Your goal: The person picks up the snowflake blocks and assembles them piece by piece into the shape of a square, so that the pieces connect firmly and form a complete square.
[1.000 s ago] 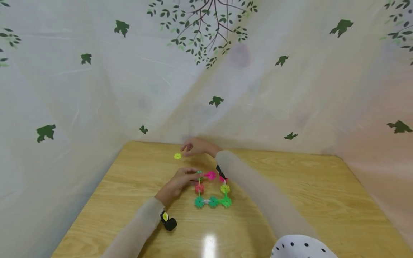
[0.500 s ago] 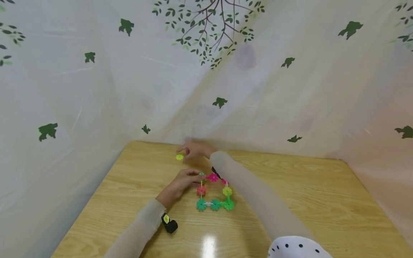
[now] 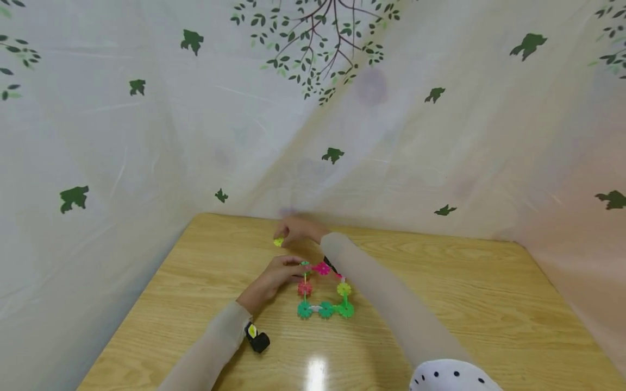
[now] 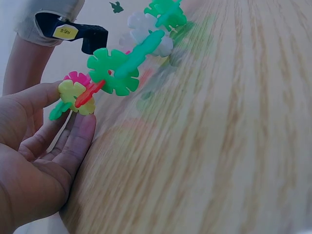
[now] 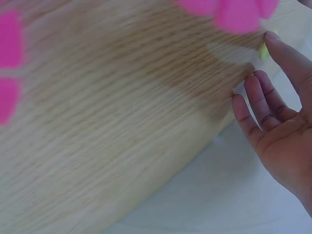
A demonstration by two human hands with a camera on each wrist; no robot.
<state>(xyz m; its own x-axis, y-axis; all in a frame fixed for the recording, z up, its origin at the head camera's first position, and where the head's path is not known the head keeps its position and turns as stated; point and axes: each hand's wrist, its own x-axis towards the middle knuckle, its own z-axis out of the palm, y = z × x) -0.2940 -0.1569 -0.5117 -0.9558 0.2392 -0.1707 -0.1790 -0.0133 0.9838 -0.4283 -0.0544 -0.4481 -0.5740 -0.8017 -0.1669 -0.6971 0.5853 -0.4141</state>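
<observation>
Flower-shaped plastic interlocking discs are joined into a roughly square frame (image 3: pixel 346 309) on the table. My left hand (image 3: pixel 273 278) holds the frame's far left corner. In the left wrist view, its thumb and fingers pinch a yellow disc (image 4: pixel 72 92), which has red and green discs slotted into it. Over the table's far part, my right hand (image 3: pixel 297 229) pinches a loose yellow disc (image 3: pixel 278 241) between thumb and finger. The right wrist view shows only a sliver of that yellow disc (image 5: pixel 263 51) by the thumb; the other fingers are bent. My right forearm covers the frame's far right corner.
The wooden table (image 3: pixel 464 304) ends at a hanging white cloth (image 3: pixel 381 179) printed with leaves and birds, close behind my right hand. Blurred pink discs (image 5: pixel 239 14) of the frame appear near the right wrist camera. A black wrist camera (image 3: pixel 257 341) sits on the left wrist.
My right hand reached over the loose yellow disc, took it between thumb and finger and shifted it slightly right. The left hand stays at the frame's corner.
</observation>
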